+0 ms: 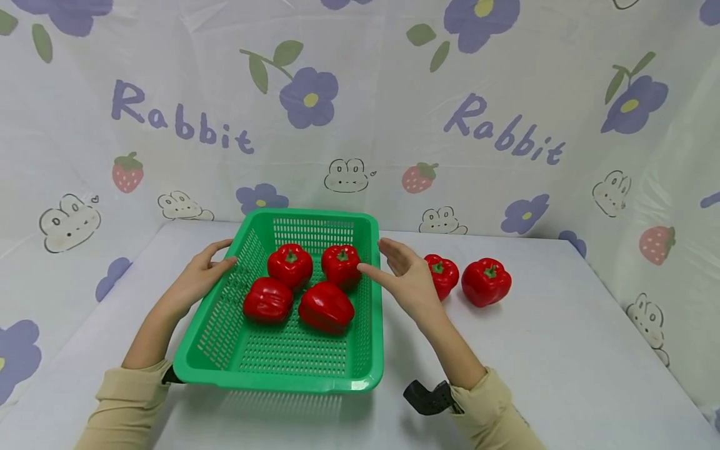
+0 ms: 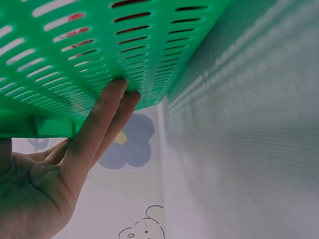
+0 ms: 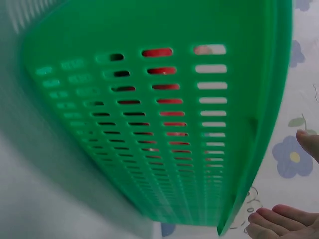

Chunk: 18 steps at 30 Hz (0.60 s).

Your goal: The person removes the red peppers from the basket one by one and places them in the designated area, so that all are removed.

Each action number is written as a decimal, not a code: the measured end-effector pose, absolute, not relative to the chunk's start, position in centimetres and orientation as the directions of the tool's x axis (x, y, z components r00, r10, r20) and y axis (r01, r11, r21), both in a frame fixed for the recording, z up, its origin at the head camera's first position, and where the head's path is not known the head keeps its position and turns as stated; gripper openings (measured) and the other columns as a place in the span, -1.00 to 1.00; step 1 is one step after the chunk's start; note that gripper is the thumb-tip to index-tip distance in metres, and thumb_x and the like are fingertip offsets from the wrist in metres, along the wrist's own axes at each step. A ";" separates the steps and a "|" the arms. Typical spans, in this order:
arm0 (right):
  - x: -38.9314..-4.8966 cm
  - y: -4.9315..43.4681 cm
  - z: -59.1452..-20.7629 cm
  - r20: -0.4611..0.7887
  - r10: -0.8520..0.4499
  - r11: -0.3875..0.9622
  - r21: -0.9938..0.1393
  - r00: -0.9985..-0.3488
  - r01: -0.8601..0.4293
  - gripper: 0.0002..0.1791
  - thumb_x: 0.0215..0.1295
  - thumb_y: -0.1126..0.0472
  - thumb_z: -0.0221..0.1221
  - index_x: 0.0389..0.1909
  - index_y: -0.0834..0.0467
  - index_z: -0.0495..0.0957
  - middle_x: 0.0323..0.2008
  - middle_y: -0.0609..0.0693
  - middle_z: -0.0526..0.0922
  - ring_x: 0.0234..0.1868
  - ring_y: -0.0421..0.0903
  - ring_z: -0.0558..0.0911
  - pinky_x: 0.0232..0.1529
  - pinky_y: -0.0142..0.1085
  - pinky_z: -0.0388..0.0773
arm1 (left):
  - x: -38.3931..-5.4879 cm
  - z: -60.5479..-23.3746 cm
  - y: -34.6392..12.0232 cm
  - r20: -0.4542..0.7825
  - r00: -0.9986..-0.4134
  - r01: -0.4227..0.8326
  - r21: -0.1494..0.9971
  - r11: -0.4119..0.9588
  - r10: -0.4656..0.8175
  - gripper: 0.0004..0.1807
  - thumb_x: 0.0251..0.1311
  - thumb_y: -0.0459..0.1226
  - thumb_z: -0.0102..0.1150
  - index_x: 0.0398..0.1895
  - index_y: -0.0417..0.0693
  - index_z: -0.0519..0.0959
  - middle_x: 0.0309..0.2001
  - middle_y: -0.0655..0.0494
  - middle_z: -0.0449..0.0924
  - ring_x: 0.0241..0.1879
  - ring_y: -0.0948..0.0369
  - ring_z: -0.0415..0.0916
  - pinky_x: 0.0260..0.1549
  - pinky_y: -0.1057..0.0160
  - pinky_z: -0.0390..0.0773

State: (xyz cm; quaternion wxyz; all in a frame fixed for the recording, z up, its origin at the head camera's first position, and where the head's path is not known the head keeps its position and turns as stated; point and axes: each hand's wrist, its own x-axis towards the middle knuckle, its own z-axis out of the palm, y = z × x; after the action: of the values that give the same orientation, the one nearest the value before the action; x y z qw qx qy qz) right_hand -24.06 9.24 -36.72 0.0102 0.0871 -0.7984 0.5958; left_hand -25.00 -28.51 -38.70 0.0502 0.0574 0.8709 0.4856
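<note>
A green slotted plastic basket (image 1: 278, 381) holds several red bell peppers, among them one bell pepper (image 1: 290, 267) at the back and another bell pepper (image 1: 326, 308) lying on its side. My left hand (image 1: 201, 276) grips the basket's left rim, the thumb over the top edge. In the left wrist view its fingers (image 2: 94, 127) lie along the outer slotted wall. My right hand (image 1: 410, 281) is at the right rim, fingers spread and thumb apart, holding nothing. A gap shows between the right hand (image 3: 284, 221) and the basket's rim in the right wrist view.
On the white table (image 1: 540, 350), right of the basket, stand two more bell peppers; my right hand partly hides the nearer bell pepper (image 1: 444, 275), and the other bell pepper (image 1: 486, 282) is beside it. A printed curtain (image 1: 382, 125) hangs behind the table.
</note>
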 end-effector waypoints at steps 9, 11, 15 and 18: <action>-23.8 7.6 -36.8 0.112 -0.187 0.276 -0.948 -0.976 -0.162 -0.20 0.15 0.00 0.38 0.39 0.10 0.30 0.37 0.06 0.42 0.42 0.01 0.38 0.32 -0.11 0.39 | -24.9 -38.7 -28.5 -0.036 -0.989 0.045 0.849 0.526 0.144 -0.30 0.50 -0.06 -0.16 0.55 -0.13 -0.08 0.07 -0.47 0.53 -0.33 0.30 0.66 -0.35 0.27 0.66; -23.7 7.3 -36.8 0.105 -0.201 0.274 -0.948 -0.974 -0.159 -0.19 0.15 0.00 0.38 0.40 0.11 0.29 0.37 0.06 0.42 0.42 0.02 0.38 0.32 -0.09 0.38 | -24.9 -38.7 -28.4 -0.036 -0.989 0.045 0.848 0.528 0.144 -0.30 0.50 -0.05 -0.16 0.55 -0.12 -0.08 0.07 -0.47 0.52 -0.32 0.30 0.67 -0.34 0.27 0.67; -23.5 6.6 -36.7 0.084 -0.222 0.290 -0.946 -0.971 -0.148 -0.18 0.15 -0.01 0.38 0.40 0.11 0.29 0.37 0.06 0.42 0.42 0.03 0.37 0.31 -0.08 0.40 | -25.0 -38.6 -28.4 -0.035 -0.989 0.047 0.851 0.524 0.146 -0.30 0.50 -0.07 -0.16 0.55 -0.14 -0.08 0.06 -0.48 0.53 -0.34 0.30 0.67 -0.35 0.27 0.67; -23.3 6.2 -36.4 0.070 -0.242 0.310 -0.940 -0.968 -0.145 -0.18 0.14 -0.01 0.38 0.39 0.13 0.30 0.36 0.06 0.44 0.41 0.05 0.39 0.30 -0.08 0.42 | -25.0 -38.6 -28.4 -0.033 -0.988 0.049 0.853 0.519 0.149 -0.30 0.51 -0.08 -0.16 0.55 -0.15 -0.09 0.03 -0.48 0.55 -0.38 0.31 0.67 -0.37 0.26 0.67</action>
State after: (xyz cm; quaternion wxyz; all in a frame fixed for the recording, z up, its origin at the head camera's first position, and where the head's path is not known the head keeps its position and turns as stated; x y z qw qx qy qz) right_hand -23.32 6.17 -36.40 -0.0420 0.1199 -0.8081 0.5751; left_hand -24.95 -28.40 -38.62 0.0510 0.0569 0.8701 0.4868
